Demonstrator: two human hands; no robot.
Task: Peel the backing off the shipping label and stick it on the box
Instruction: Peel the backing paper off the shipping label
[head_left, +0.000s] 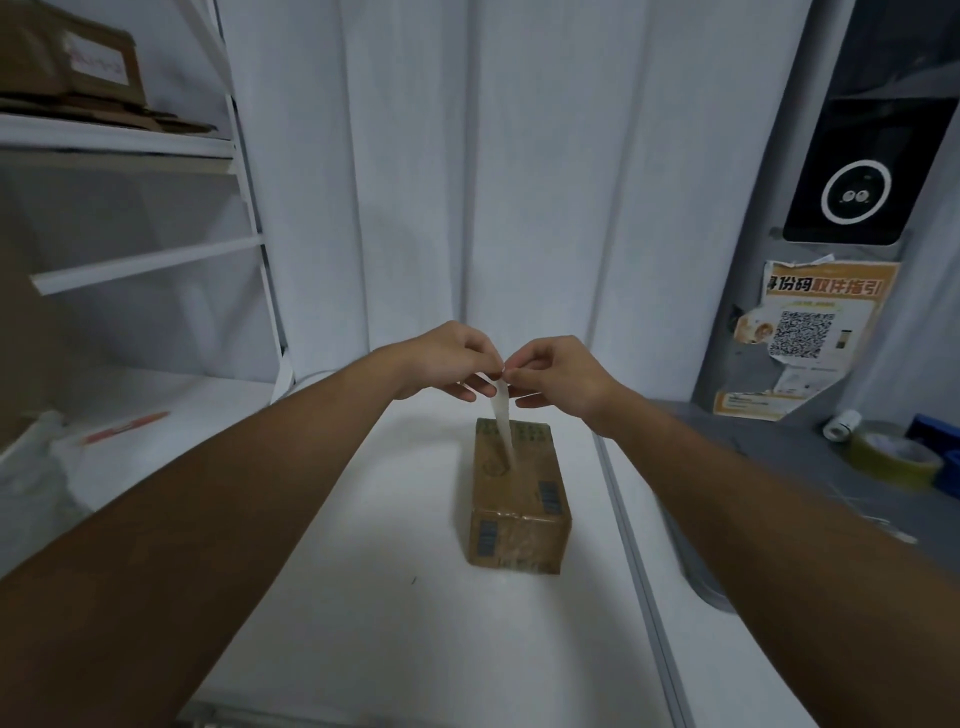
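Observation:
A small brown cardboard box lies on the white table, taped along its top. Above its far end, both hands pinch the top edge of a white shipping label, which hangs down edge-on toward the box top. My left hand grips it from the left with thumb and fingers. My right hand pinches the same upper corner from the right. The fingertips of the two hands meet. Whether label and backing have separated is too thin to tell.
White shelves stand on the left, with a labelled cardboard box on top. A grey counter on the right holds a roll of yellow tape and a small white roll. A QR-code poster hangs behind.

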